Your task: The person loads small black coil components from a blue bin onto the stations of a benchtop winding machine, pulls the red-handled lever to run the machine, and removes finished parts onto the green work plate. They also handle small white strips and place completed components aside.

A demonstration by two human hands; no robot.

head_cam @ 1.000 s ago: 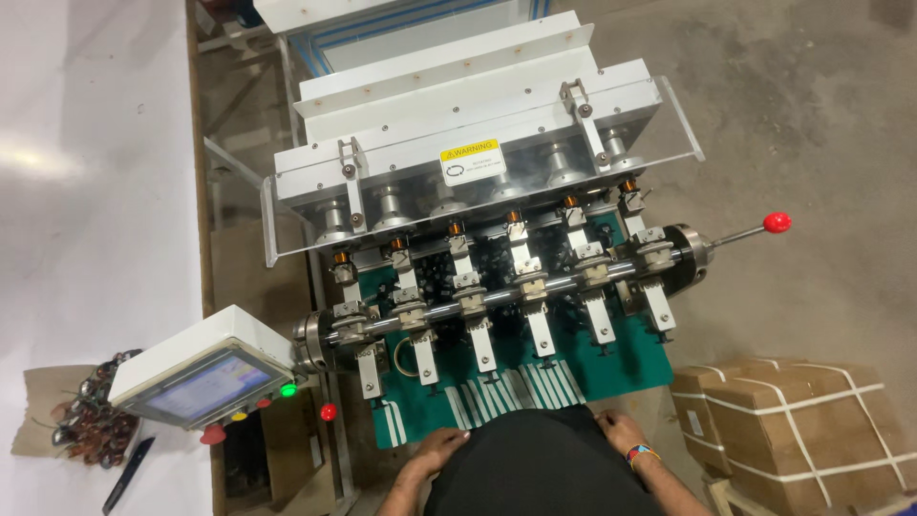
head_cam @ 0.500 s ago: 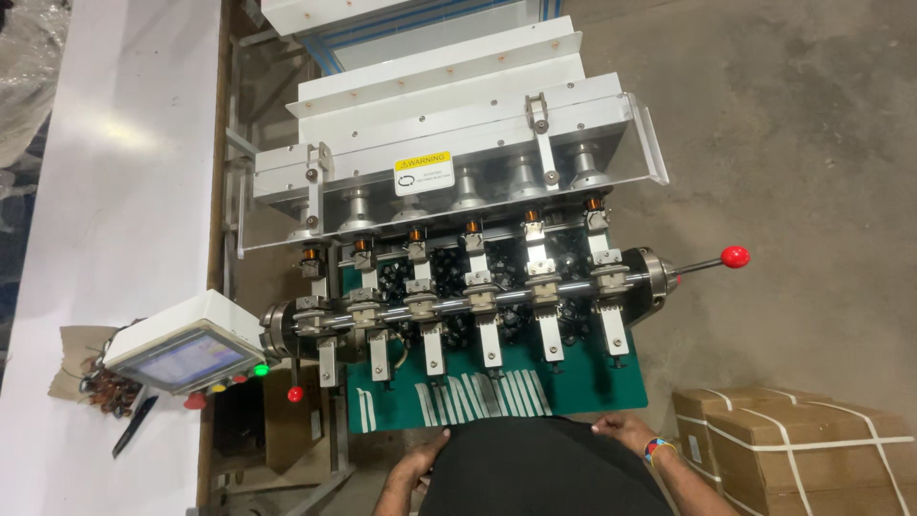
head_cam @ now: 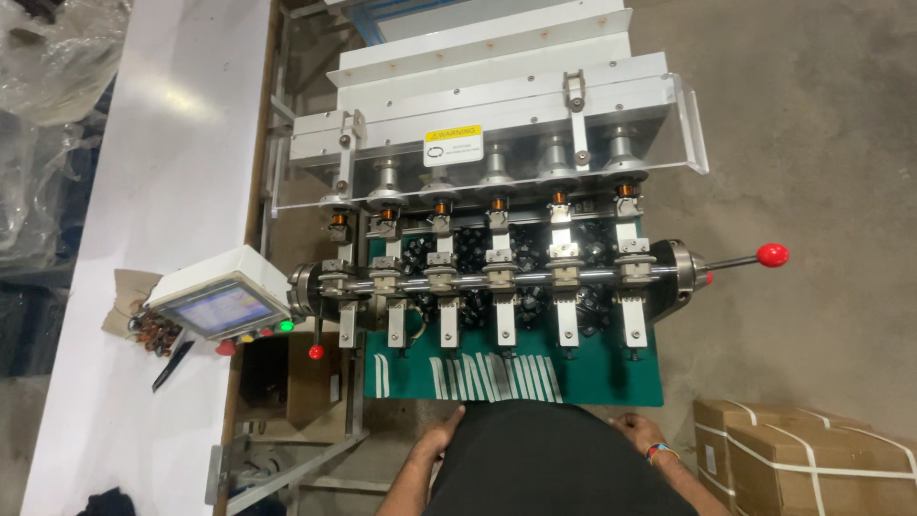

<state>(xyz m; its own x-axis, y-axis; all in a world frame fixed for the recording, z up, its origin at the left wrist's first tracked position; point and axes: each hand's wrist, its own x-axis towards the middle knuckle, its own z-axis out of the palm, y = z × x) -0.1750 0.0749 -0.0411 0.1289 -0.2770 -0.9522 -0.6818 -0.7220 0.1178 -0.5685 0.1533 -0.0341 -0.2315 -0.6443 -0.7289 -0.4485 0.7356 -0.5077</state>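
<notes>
Thin white strips (head_cam: 492,377) lie in a row on the green mat (head_cam: 611,382) at the near edge of a coil-winding machine (head_cam: 497,277), directly ahead of the person and just beyond both hands. Each strip runs lengthwise away from the body, toward the machine, and the row itself spreads left to right; two strips sit slightly apart at the row's left end. The left hand (head_cam: 441,432) rests at the mat's near edge, just below the left part of the row, fingers loosely bent and holding nothing that shows. The right hand (head_cam: 635,427) sits at the same near edge, past the row's right end and partly hidden by the person's dark shirt; whether its fingers are spread or curled cannot be told. The left hand is the nearer of the two to the strips. Above the mat, six winding stations stand along a horizontal shaft that ends in a lever with a red knob (head_cam: 772,254) on the right. A small control panel (head_cam: 222,306) with a screen sits to the left, beside a white counter (head_cam: 153,239). Strapped cardboard boxes (head_cam: 802,459) stand on the floor at lower right.
</notes>
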